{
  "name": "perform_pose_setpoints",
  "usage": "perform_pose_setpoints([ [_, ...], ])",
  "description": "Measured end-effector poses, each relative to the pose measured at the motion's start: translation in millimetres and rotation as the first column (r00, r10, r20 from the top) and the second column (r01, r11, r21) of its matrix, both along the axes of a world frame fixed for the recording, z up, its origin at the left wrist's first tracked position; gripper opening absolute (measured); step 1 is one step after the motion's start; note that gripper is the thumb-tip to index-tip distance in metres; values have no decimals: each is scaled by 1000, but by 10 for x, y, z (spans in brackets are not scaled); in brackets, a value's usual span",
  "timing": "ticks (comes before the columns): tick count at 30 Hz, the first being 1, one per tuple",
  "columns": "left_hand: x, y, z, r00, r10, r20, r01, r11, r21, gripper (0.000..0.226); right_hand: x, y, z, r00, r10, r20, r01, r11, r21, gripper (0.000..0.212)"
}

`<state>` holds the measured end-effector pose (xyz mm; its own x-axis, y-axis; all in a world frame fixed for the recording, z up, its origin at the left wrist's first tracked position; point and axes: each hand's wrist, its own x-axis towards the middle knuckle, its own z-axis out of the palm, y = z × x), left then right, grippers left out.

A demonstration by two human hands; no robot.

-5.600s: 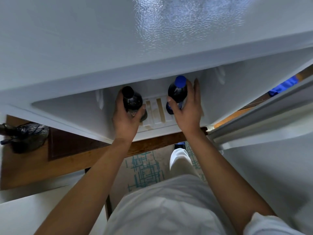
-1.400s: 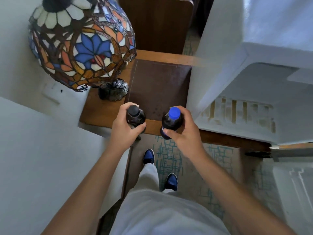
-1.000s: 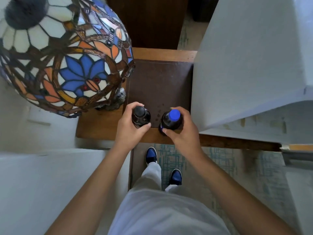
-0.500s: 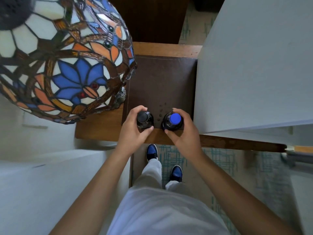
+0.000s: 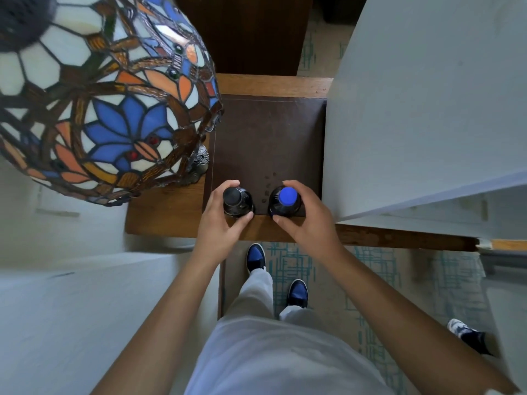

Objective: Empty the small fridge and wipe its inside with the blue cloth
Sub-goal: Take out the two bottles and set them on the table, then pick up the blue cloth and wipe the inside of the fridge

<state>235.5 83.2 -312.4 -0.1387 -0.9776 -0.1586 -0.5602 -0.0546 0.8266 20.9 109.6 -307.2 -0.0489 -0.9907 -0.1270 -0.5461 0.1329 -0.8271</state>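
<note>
Right, both bottles are down on the wooden table, side by side at its near edge, standing upright on the dark brown inlay right where it meets the wood border. Left hand is wrapped round the black-capped bottle, fingers curled over the far side, thumb pressing in from the near side. Right hand grips the blue-capped bottle the same way, thumb near, fingers curled behind it. A narrow gap sits between the two bottles, with a scatter of small dark spots on the inlay just beyond it. Just to the right of the blue cap stands the white fridge, its side wall close against the right hand, occupying the table's right end. Over the left end looms a stained-glass lamp shade, blue flower, orange and white panes, with its dark metal base peeking out beneath, near the left hand. Below, the person's pale trousers and blue-and-black shoes stand on a carpet with teal lines.
</note>
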Motion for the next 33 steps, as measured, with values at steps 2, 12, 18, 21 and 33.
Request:
perform_pose_setpoints([
  [2,-6,22,-14,1000,22,-6,-22,1000,1,69,10,6,-1,1000,-4,5,4,1000,1,63],
  [12,11,66,3,996,76,43,-77,997,23,96,-5,190,165,995,-94,38,97,992,-76,65],
  [18,-57,263,246,993,83,89,-74,993,-92,96,-93,419,496,998,-63,-23,57,977,-206,53],
  [21,-125,412,360,983,129,128,-102,974,-202,92,-161,580,658,999,-39,-25,32,972,-233,51],
  [33,-436,1088,993,966,200,166,-95,867,-489,57,-469,1296,1276,1000,17,-17,-22,940,-342,47],
])
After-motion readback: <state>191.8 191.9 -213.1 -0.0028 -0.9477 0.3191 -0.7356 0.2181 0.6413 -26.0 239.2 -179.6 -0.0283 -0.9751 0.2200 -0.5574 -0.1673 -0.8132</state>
